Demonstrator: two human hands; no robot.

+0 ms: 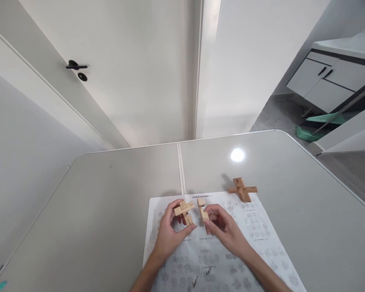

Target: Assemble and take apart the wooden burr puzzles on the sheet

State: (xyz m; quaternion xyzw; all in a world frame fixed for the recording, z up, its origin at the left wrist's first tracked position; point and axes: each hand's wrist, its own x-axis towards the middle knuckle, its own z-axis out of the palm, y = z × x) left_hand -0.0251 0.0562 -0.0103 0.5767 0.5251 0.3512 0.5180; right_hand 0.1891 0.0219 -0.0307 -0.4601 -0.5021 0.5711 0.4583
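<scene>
My left hand [170, 235] is closed around a cluster of joined pale wooden puzzle pieces [185, 209], with a notched end pointing down toward the thumb. Just to its right, my right hand [223, 227] pinches a single notched wooden puzzle piece [202, 211], held roughly upright by its lower end. A small gap separates the piece from the cluster. Both hands are above the printed sheet [207, 247], which carries rows of small grey diagrams. Some fingers of each hand are hidden behind the wood.
An assembled brown wooden cross-shaped puzzle [241, 189] rests at the sheet's upper right corner. The grey table [109, 219] has a seam [180, 168] down its middle. Beyond its far edge stand a white door [134, 73] and, at right, a white cabinet [331, 77].
</scene>
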